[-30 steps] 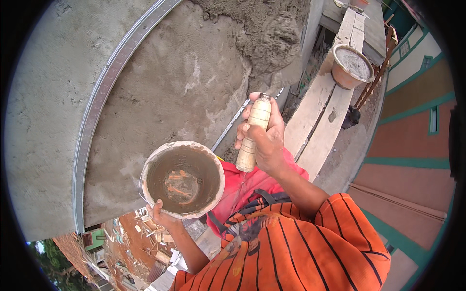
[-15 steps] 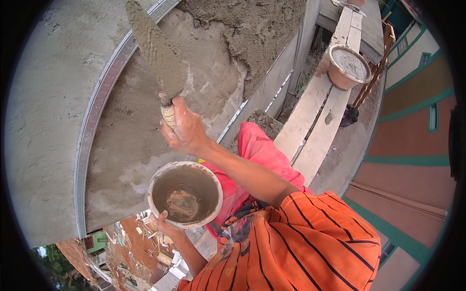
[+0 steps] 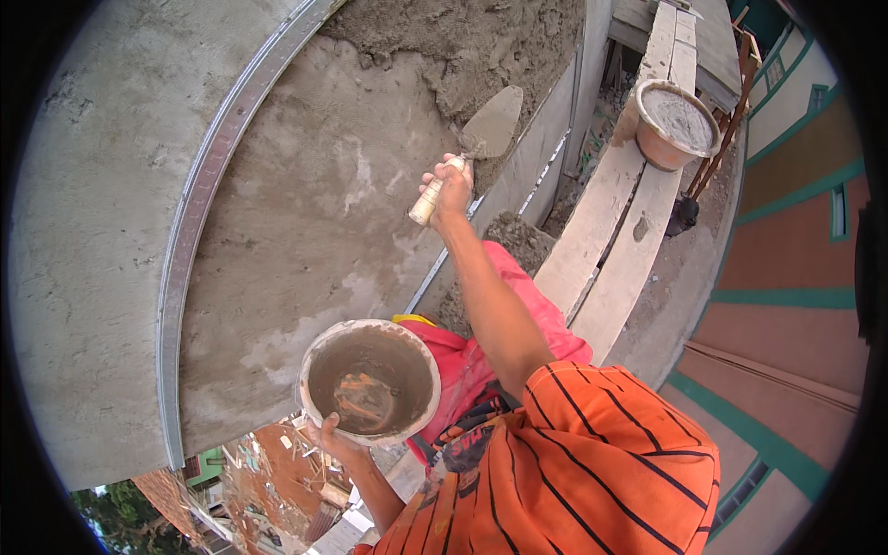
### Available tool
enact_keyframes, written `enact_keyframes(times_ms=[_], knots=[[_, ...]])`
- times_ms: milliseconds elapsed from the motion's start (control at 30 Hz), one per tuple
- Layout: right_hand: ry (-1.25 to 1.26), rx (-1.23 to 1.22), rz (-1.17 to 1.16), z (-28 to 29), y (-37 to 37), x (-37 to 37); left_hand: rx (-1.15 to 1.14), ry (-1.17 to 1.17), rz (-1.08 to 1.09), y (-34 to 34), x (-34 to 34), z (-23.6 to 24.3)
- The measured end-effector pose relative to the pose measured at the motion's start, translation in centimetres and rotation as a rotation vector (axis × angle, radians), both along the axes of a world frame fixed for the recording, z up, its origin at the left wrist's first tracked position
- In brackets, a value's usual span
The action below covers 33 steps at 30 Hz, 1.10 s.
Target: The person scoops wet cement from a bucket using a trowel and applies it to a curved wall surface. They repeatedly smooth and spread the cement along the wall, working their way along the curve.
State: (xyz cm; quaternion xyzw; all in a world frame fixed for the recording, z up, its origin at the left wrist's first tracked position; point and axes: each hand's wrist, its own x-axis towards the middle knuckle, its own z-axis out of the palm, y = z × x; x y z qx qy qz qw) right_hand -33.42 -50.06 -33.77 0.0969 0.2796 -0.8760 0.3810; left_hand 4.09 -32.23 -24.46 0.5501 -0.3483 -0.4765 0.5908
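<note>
My right hand (image 3: 449,190) grips the pale wooden handle of a trowel (image 3: 492,122), its blade held against or close over the rough wet mortar patch (image 3: 476,51) high on the cement-coated wall (image 3: 268,231). My left hand (image 3: 331,432) is closed on the lower rim of a pale bucket (image 3: 368,379), whose inside is smeared with grey and orange residue and holds little that I can see. A long metal strip (image 3: 213,166) runs along the wall at left, and a second straight edge lies below the mortar patch.
Two planks (image 3: 601,240) run away to the right, carrying a tub (image 3: 675,127) of grey material. A dark object (image 3: 682,215) lies beside them. A pink and teal building (image 3: 786,342) stands at right. Rubble and scraps (image 3: 277,476) lie far below at lower left.
My right hand swept up-left with the trowel, then moved back right, the blade now over the rough patch and no longer by the metal strip. My left hand and bucket sit slightly lower.
</note>
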Motion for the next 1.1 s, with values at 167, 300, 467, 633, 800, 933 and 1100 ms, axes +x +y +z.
enact_keyframes(times_ms=[167,300,467,633,800,933,1100], knots=[[-0.115,0.063,-0.061,-1.0,0.0,0.5,0.005,0.036,-0.033,-0.4,0.7,-0.8],[-0.238,0.029,-0.144,1.0,-3.0,-0.5,0.036,-0.005,0.013,-0.2,0.6,-0.7],[-0.164,-0.030,-0.024,9.8,-5.9,-0.3,0.038,-0.029,0.039,0.2,0.8,-0.9],[-0.018,0.043,0.012,11.9,-5.8,2.5,0.051,-0.016,0.063,0.3,0.5,-0.3],[0.141,0.051,0.040,11.6,-5.0,5.1,0.081,-0.026,0.092,0.1,1.6,-1.1],[0.224,0.007,0.073,11.8,-4.0,6.5,0.079,-0.002,0.060,-0.3,3.0,-2.1],[0.181,-0.136,0.197,13.3,-0.2,7.6,0.103,-0.012,0.099,-0.6,3.5,-2.8]])
